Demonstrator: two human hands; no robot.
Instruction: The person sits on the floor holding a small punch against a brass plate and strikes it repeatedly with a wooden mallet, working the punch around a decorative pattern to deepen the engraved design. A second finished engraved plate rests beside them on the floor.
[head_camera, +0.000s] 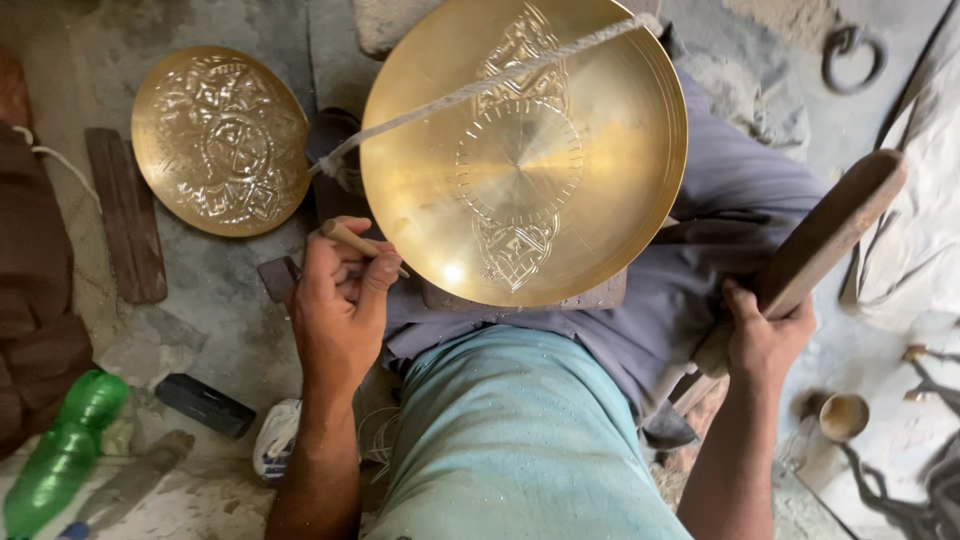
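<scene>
A round brass plate with partly engraved patterns lay tilted on the person's lap, just beside and above the left hand, with a white cord stretched across it. That hand's fingers were pinched around a thin wooden-handled punch, its tip near the plate's lower-left rim. The right hand, well apart to the right, was wrapped closed around a wooden mallet. Up and left of the left hand lay a fully embossed plate; below it, a green bottle.
</scene>
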